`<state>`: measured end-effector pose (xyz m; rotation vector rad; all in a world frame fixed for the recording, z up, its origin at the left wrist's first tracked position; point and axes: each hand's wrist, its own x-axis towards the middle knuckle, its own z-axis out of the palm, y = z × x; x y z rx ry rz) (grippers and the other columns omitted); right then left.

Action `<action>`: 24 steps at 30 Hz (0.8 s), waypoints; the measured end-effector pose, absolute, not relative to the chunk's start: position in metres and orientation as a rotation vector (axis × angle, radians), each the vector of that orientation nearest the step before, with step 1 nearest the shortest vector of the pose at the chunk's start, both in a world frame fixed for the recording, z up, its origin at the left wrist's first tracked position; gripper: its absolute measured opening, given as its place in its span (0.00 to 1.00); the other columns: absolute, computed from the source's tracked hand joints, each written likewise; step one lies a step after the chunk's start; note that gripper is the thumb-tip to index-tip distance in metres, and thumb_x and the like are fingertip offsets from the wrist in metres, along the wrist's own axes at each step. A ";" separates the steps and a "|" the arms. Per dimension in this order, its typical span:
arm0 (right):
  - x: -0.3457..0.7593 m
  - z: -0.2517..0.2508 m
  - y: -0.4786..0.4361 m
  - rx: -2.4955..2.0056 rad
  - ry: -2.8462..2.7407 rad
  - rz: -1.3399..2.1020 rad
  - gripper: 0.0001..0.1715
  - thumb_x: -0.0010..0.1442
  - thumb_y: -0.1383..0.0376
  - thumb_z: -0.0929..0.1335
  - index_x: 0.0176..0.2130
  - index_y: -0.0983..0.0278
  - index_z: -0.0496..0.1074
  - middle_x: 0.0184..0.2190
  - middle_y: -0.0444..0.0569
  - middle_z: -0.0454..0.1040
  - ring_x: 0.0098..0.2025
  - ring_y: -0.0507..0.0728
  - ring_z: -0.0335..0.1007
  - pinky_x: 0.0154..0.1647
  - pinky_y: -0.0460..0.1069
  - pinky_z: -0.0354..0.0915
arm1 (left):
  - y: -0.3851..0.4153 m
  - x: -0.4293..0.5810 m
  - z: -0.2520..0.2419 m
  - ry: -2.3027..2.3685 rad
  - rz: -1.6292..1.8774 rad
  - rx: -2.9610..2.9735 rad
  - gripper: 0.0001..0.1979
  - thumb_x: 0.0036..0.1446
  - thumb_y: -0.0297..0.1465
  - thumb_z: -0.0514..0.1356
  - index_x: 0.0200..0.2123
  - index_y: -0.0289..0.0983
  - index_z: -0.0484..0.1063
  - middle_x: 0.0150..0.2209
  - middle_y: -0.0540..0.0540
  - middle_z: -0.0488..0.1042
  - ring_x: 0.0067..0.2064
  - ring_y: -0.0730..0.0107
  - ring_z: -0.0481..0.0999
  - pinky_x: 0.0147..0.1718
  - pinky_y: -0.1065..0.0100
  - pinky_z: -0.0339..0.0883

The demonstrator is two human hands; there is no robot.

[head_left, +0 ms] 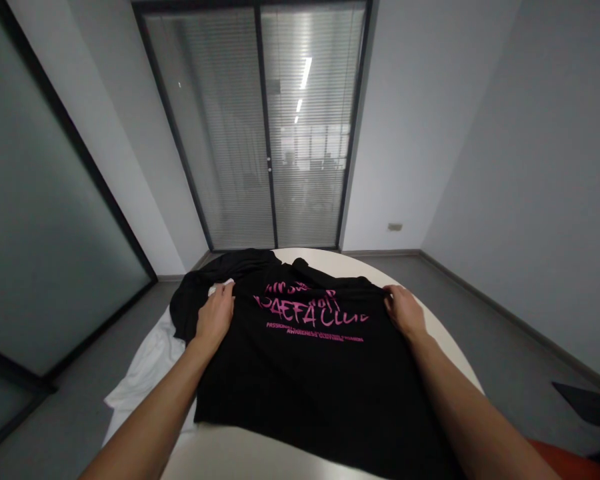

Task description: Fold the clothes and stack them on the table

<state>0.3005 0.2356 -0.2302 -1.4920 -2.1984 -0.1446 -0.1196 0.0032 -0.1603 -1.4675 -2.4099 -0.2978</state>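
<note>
A black T-shirt [300, 380] with pink lettering across its upper part lies spread over the round white table, its hem toward me. My left hand [217, 312] is closed on the shirt's left side near the shoulder, fingertips hidden in the cloth beside a small white patch. On the opposite side, my right hand [404, 309] pinches the shirt's edge at about the same height. Folds run across the lettering between the two hands. The far part of the shirt is bunched up.
White cloth [147, 370] lies under and left of the black shirt, hanging over the edge of the white table [217, 453]. More dark fabric [190, 293] is heaped at the far left. Glass doors with blinds [270, 133] stand beyond. Something orange [567, 460] shows at lower right.
</note>
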 end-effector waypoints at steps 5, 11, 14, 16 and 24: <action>0.299 -0.230 0.233 -1.494 -2.185 -0.171 0.15 0.66 0.67 0.61 0.51 0.62 0.69 0.49 0.51 0.74 0.52 0.60 0.67 0.47 0.50 0.62 | -0.009 -0.099 -0.159 -2.240 -0.382 -1.675 0.12 0.68 0.30 0.48 0.49 0.37 0.68 0.48 0.39 0.72 0.50 0.57 0.72 0.49 0.60 0.67; 0.298 -0.225 0.227 -1.518 -2.147 -0.206 0.15 0.66 0.66 0.61 0.52 0.61 0.68 0.49 0.52 0.73 0.50 0.59 0.68 0.42 0.49 0.62 | -0.048 -0.052 -0.159 -1.712 -0.162 -2.759 0.04 0.59 0.34 0.58 0.36 0.41 0.69 0.32 0.51 0.73 0.35 0.67 0.73 0.36 0.68 0.65; 0.298 -0.223 0.224 -1.537 -2.183 -0.201 0.12 0.67 0.63 0.61 0.48 0.60 0.70 0.47 0.51 0.74 0.46 0.58 0.70 0.37 0.48 0.60 | -0.066 -0.041 -0.161 -1.616 -0.100 -2.841 0.17 0.48 0.41 0.67 0.37 0.40 0.68 0.40 0.49 0.73 0.40 0.62 0.73 0.38 0.65 0.66; 0.297 -0.221 0.222 -1.576 -2.222 -0.177 0.12 0.68 0.62 0.61 0.46 0.60 0.71 0.46 0.49 0.75 0.43 0.57 0.71 0.35 0.48 0.59 | -0.072 -0.041 -0.161 -1.611 -0.122 -2.843 0.21 0.47 0.43 0.69 0.40 0.40 0.69 0.46 0.47 0.72 0.44 0.61 0.72 0.43 0.63 0.67; 0.276 -0.210 0.210 -1.742 -2.303 -0.128 0.30 0.66 0.45 0.60 0.46 0.66 0.74 0.46 0.58 0.74 0.50 0.63 0.69 0.43 0.52 0.64 | -0.059 -0.049 -0.168 -1.700 -0.333 -2.824 0.09 0.70 0.35 0.53 0.43 0.41 0.72 0.46 0.48 0.75 0.48 0.66 0.72 0.47 0.67 0.65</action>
